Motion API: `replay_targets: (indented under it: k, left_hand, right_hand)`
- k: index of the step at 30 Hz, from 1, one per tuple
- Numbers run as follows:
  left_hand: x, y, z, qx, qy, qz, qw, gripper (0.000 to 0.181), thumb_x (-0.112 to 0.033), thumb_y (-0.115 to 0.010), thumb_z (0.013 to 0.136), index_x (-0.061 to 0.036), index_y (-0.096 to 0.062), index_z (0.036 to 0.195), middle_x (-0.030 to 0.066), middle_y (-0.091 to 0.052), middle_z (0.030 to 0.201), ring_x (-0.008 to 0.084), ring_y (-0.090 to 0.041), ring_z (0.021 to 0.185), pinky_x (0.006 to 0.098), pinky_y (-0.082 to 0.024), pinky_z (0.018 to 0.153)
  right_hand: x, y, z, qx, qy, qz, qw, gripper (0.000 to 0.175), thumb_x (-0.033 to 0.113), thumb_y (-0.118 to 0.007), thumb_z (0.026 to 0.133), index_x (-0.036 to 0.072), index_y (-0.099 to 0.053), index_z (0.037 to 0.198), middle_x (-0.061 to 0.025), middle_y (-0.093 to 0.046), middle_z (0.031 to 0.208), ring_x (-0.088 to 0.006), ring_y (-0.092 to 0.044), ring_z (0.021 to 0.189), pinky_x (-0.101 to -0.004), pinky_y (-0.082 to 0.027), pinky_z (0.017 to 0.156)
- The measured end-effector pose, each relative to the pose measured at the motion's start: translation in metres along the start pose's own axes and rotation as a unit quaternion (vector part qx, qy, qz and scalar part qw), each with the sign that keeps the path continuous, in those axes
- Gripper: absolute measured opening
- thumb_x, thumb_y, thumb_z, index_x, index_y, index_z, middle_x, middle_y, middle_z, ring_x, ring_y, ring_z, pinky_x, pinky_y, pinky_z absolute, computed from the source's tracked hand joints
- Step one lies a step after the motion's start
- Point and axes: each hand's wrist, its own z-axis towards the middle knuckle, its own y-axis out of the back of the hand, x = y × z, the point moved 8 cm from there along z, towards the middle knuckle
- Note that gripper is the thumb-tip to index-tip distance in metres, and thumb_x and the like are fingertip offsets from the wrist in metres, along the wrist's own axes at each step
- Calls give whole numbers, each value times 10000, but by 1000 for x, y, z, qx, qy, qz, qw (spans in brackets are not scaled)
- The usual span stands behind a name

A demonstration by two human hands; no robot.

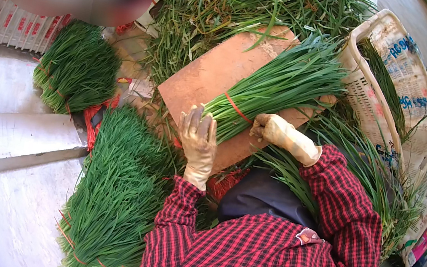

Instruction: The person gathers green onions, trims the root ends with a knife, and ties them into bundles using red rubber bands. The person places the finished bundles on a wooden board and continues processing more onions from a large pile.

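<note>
A bundle of long green leaves, likely garlic chives [284,82], lies slantwise on a reddish-brown board [215,66], with an orange-red band [238,108] around it near the pale stem ends. My left hand [197,143], in a stained cream rubber glove, rests against the cut stem ends, its fingers pointing up and away. Gloved alike, my right hand [280,135] is curled at the bundle's near side beside the band; its fingertips are partly hidden, and whether they grip the band cannot be told.
Banded bundles stand at the left [77,70] and lower left [115,197]. Loose leaves and trimmings [215,16] lie heaped beyond the board. A plastic basket [365,73] with printed liners stands at right. Behind the left bundles are a white crate [17,25] and another person, blurred.
</note>
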Motion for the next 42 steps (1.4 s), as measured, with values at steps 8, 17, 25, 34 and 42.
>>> replay_targets:
  k: [8, 17, 25, 34, 42]
  left_hand:
    - [-23, -27, 8, 14, 65, -121, 990, 235, -247, -747, 809, -54, -628, 871, 146, -617, 1184, 323, -547, 1150, 468, -351, 1052]
    - [-31, -39, 13, -23, 93, -36, 995, 213, -221, -734, 808, -68, -592, 770, 129, -614, 1222, 298, -537, 1177, 491, -324, 1063]
    - [-8, 13, 7, -108, 16, -47, 993, 152, -63, -663, 821, -120, -523, 833, 63, -561, 1272, 200, -535, 1177, 436, -362, 1112]
    - [43, 24, 15, -81, 228, -310, 919, 54, -68, -620, 865, -34, -578, 859, 145, -549, 1283, 293, -560, 1137, 423, -514, 918]
    - [-31, -23, 2, 55, 96, -15, 994, 214, -265, -672, 834, -51, -667, 826, 221, -495, 1356, 377, -392, 1315, 521, -285, 1097]
  right_hand:
    - [23, 10, -10, -25, -61, -48, 997, 199, 261, -629, 889, 65, -659, 876, -56, -712, 836, -134, -680, 695, -292, -521, 588]
    - [15, 6, -4, -44, -28, -63, 997, 196, 256, -628, 871, 64, -667, 878, -66, -705, 807, -167, -688, 713, -314, -528, 611]
    - [10, 5, -1, -45, -15, -76, 996, 191, 265, -618, 848, 85, -683, 856, -64, -682, 726, -230, -670, 725, -359, -520, 672]
    - [14, 7, -6, -59, -7, -65, 996, 198, 269, -621, 851, 80, -673, 828, -67, -678, 714, -218, -667, 690, -358, -520, 646]
    - [13, 5, -3, -37, -16, -82, 996, 201, 251, -599, 891, 58, -652, 875, -68, -718, 870, -159, -699, 715, -318, -547, 629]
